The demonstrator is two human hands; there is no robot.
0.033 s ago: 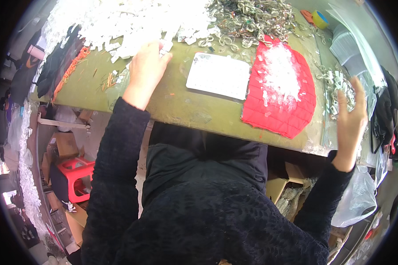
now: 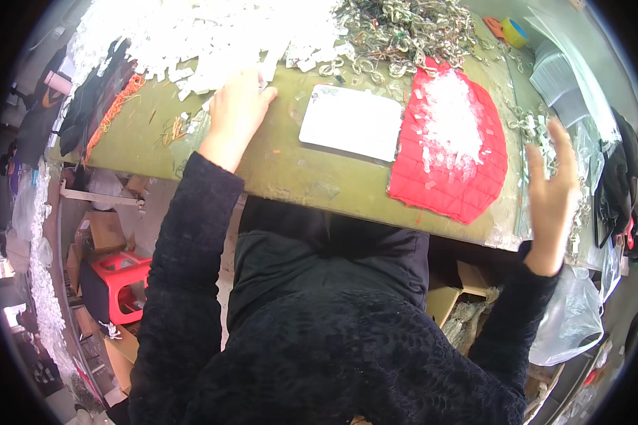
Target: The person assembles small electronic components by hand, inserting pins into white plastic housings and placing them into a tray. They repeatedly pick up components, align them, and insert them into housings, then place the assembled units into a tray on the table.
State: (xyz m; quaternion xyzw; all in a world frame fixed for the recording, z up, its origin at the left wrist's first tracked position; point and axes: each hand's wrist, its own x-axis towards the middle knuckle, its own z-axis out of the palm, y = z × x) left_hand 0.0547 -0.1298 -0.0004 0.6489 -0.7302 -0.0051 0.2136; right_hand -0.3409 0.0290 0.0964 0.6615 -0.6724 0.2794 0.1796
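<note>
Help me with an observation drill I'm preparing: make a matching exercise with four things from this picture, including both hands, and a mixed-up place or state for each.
Things:
1. left hand
2. right hand
3. quilted cloth
4. stool

Places and states:
A. bearing a pile of small pale pieces
B. lower than the tabletop, toward the left of the picture
C. fingers apart, toward the right of the picture
D. at the near edge of the heap of white pieces

Pairs: 1-D, 2-C, 3-A, 4-B
</note>
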